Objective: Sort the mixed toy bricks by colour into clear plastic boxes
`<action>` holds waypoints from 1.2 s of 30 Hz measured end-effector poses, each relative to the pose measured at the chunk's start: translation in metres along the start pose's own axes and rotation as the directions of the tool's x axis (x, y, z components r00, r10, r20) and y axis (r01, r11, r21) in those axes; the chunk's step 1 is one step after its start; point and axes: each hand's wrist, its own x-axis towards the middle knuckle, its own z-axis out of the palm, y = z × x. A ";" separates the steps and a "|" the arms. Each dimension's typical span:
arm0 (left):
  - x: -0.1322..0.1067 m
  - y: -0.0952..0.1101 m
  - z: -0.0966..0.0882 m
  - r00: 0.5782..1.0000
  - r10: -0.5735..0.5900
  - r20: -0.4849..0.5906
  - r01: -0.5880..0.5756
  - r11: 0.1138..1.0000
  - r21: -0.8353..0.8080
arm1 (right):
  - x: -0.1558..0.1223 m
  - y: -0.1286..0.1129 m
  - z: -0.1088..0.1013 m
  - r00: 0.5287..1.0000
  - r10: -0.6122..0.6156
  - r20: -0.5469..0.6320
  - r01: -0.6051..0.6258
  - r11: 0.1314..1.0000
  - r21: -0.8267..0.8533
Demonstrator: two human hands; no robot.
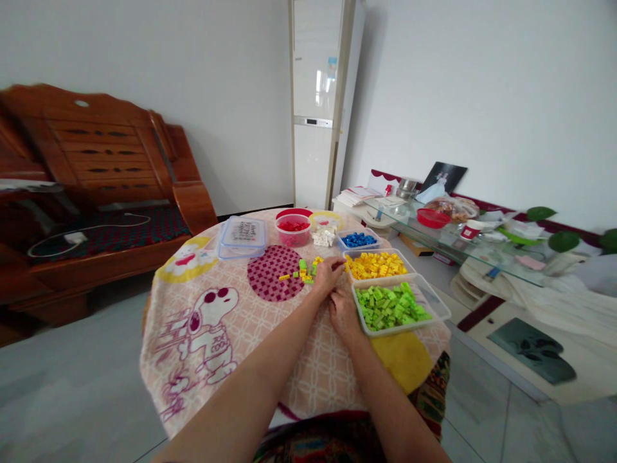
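My left hand (328, 275) rests on the cartoon-print cloth (212, 321) of a small round table, fingers curled beside a small pile of loose green and yellow bricks (304, 270). My right hand (343, 310) lies just behind it, fingers bent, next to the tray of green bricks (393, 307). What either hand holds, if anything, is hidden. A tray of yellow bricks (376, 265) stands behind the green one. Further back are a box of blue bricks (358, 240), a tub of red bricks (292, 229) and a dish of white pieces (324, 233).
A clear lidded box (241, 236) sits at the table's back left. A wooden bench (91, 193) stands to the left. A tall white air conditioner (319, 103) is against the far wall. A glass shelf (448, 235) cluttered with items runs along the right.
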 end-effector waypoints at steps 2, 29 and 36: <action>0.007 0.002 0.006 0.999 -0.010 0.032 0.013 0.995 -0.102 | 0.000 0.000 0.000 1.000 -0.011 -0.017 0.011 1.000 -0.003; -0.011 0.001 -0.034 0.995 -0.104 0.002 0.067 0.649 0.758 | -0.003 0.002 0.002 0.998 0.050 0.024 -0.049 0.997 -0.067; -0.011 0.000 -0.036 0.995 -0.100 0.010 0.058 0.653 0.755 | -0.003 0.002 0.002 0.999 0.030 0.010 -0.030 0.997 -0.066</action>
